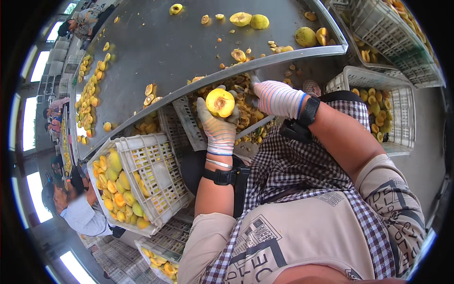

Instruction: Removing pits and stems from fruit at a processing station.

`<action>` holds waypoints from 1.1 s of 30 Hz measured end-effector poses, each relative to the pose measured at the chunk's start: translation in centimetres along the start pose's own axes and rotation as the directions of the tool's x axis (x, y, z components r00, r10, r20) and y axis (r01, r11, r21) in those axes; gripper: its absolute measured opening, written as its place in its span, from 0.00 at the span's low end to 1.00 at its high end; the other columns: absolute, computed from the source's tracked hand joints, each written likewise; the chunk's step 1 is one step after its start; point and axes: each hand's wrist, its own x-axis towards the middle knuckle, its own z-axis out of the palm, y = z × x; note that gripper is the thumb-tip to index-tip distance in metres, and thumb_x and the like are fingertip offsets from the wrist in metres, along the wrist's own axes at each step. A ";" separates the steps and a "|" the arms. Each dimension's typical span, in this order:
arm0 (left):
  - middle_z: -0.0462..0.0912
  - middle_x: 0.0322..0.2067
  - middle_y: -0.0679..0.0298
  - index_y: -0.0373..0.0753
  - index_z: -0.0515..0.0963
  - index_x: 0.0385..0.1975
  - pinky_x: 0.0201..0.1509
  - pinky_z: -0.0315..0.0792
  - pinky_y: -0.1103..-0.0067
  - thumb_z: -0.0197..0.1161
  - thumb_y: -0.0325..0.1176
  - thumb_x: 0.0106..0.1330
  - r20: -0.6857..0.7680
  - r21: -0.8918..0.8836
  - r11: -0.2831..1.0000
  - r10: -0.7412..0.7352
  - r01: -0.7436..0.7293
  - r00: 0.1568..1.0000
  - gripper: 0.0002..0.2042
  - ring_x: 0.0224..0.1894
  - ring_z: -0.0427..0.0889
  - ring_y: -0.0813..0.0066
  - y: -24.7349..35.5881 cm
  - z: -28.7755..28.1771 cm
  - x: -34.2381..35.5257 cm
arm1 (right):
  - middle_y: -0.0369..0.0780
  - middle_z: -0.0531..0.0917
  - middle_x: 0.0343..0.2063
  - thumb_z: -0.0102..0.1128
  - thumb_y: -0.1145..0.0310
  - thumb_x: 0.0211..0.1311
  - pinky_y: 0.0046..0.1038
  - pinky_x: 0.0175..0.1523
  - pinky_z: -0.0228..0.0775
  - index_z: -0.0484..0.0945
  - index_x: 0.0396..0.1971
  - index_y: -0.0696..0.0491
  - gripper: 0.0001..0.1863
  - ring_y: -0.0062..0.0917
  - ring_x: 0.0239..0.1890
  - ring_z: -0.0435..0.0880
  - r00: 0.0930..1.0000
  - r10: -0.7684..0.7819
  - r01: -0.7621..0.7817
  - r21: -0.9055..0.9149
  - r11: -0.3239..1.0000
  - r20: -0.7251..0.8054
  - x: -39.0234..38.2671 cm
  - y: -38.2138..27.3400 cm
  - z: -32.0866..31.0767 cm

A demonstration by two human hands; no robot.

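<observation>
My left hand [218,127], in a striped glove with a grey palm, holds a yellow peach half [220,102]. Its cut face is turned up and shows a brown, rough hollow in the middle. My right hand [278,98], gloved alike, is to the right of the peach half, apart from it, near the table's edge. Its fingers are curled; what they hold, if anything, is hidden. Below both hands is a crate [189,124] heaped with brown and orange peach scraps [246,102].
A metal table [156,52] with a raised rim carries scattered peach halves, whole peaches and pits. A white crate of peaches [153,177] leans at my left; another crate [402,113] stands right. More crates [395,35] are stacked far right. A person [85,213] sits at the left.
</observation>
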 end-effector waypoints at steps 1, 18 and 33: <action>0.80 0.32 0.54 0.36 0.73 0.46 0.20 0.68 0.83 0.46 0.60 0.63 -0.045 -0.017 1.000 -0.010 0.010 0.999 0.30 0.23 0.75 0.72 -0.1 -0.3 0.1 | 0.52 0.81 0.33 0.56 0.61 0.59 0.38 0.45 0.73 0.73 0.40 0.62 0.19 0.47 0.41 0.80 1.000 0.023 -0.023 0.018 1.000 0.009 0.1 -0.4 -0.2; 0.70 0.52 0.54 0.36 0.66 0.55 0.61 0.67 0.66 0.52 0.51 0.66 -0.162 0.021 0.999 -0.025 0.028 0.987 0.26 0.54 0.71 0.64 0.6 -4.2 0.5 | 0.51 0.80 0.24 0.59 0.63 0.56 0.40 0.37 0.75 0.71 0.39 0.63 0.18 0.46 0.31 0.80 0.999 0.018 -0.021 -0.075 0.997 -0.037 2.9 -1.6 1.9; 0.68 0.54 0.59 0.44 0.66 0.52 0.53 0.70 0.67 0.48 0.53 0.65 -0.160 -0.106 0.994 -0.029 0.012 0.987 0.23 0.57 0.66 0.61 1.5 -3.6 0.9 | 0.52 0.80 0.27 0.58 0.58 0.59 0.35 0.34 0.74 0.67 0.46 0.68 0.27 0.42 0.31 0.81 0.999 -0.041 0.042 0.054 0.998 -0.009 3.6 -2.9 2.5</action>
